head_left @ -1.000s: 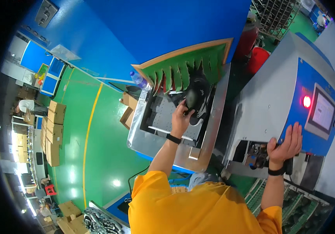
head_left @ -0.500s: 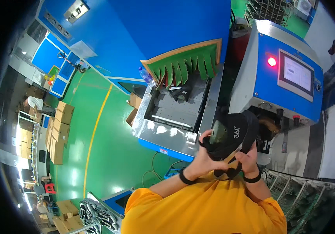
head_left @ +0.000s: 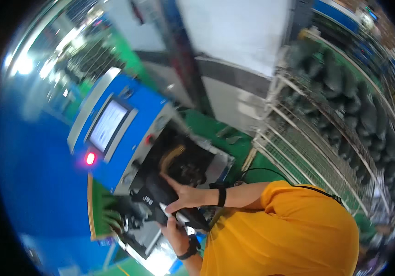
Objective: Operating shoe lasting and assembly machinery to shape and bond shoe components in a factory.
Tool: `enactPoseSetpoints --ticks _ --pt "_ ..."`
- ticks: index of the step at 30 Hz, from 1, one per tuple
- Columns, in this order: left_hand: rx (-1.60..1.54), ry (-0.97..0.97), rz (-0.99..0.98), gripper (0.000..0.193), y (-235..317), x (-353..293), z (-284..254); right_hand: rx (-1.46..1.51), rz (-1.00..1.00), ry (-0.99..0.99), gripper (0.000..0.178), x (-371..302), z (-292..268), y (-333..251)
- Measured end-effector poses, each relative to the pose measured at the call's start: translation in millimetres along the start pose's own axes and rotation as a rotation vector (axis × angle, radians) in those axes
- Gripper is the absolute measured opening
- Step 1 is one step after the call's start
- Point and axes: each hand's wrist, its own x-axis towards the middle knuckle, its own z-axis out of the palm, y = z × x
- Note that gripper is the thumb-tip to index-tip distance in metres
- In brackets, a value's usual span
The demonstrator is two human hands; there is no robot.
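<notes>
Both hands hold a black shoe upper (head_left: 157, 189) with a light patch, in front of the lower part of a blue and metal machine (head_left: 144, 124). My right hand (head_left: 186, 195) is wrapped over its nearer side, fingers reaching across the black surface. From below, my left hand (head_left: 174, 234) grips it with the thumb upward. Motion blur smears the shoe's outline, and the left fingertips are partly hidden behind it. Dark machine parts with a brownish curved piece (head_left: 172, 158) sit just beyond the shoe.
A screen (head_left: 109, 124) and a lit red lamp (head_left: 90, 158) are on the machine. To the right, a white wire rack (head_left: 294, 152) bears several dark shoe-shaped pieces (head_left: 340, 87). Green curtain strips (head_left: 112, 214) hang at left. A black cable (head_left: 271, 171) runs near my right arm.
My view has swung to the right, so the machine now appears further left and the rack fills the right side. Both hands still hold the shoe upper, now closer to the machine.
</notes>
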Motion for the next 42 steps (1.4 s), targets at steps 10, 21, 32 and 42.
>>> enactPoseSetpoints --ticks 10,21,32,42 --pt "0.129 0.097 -0.208 0.065 -18.4 38.2 66.3 -0.462 -0.265 0.300 0.116 -37.7 -34.9 -34.1" --pt "1.118 -0.188 0.247 0.052 -31.0 21.8 56.5 -0.492 -0.256 0.234 0.093 -69.1 -94.7 -33.2" --pt "0.664 -0.218 0.118 0.026 -47.1 53.9 61.8 0.691 0.232 0.383 0.070 -109.8 -127.6 -5.4" --pt "0.593 -0.567 -0.533 0.034 -30.0 27.3 30.7 0.643 0.492 0.335 0.070 -110.4 -151.7 26.4"
